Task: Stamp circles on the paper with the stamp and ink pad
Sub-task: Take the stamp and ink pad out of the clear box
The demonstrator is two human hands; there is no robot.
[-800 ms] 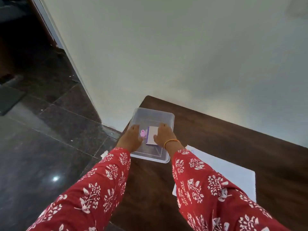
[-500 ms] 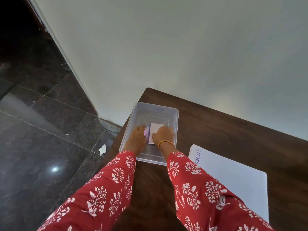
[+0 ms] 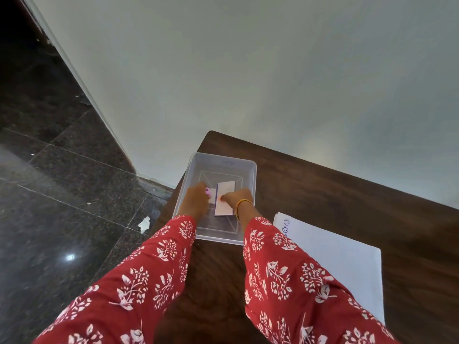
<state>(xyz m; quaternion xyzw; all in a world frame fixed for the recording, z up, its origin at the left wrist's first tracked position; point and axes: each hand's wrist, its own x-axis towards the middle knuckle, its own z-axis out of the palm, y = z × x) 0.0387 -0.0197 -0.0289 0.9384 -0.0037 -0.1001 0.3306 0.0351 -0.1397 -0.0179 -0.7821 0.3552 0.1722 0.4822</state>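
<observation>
- Hands work inside a clear plastic tub (image 3: 249,170) that stands on the left end of a dark wooden table (image 3: 323,189), close to the table's far left corner.
- Left hand (image 3: 195,201) reaches into the tub's left half with its back toward the camera; its fingers are curled around a small pink stamp (image 3: 208,191), of which only the top shows beside the knuckles.
- How tightly those fingers close cannot be told, since the hand hides most of the stamp.
- Right hand (image 3: 237,198) is in the tub's right half, fingers bent down and pressing on the ink pad (image 3: 226,194), a flat pale case with a purple edge along its left side.
- Whether the right fingers grip the pad's edge or only rest on its lid is not clear from this angle.
- Stamp and ink pad lie just beside each other, near the tub's middle.
- A thin orange bangle (image 3: 242,207) sits on the right wrist, and both arms wear red sleeves (image 3: 285,281) with a white floral print.
- White paper (image 3: 347,264) lies flat on the table to the right of the tub, apart from it, partly covered by the right sleeve.
- Small round blue face prints (image 3: 286,222) run down the paper's near-left edge.
- Dark polished floor tiles (image 3: 62,194) lie left of the table, with a scrap of white paper (image 3: 144,224) on them near the table's edge.
</observation>
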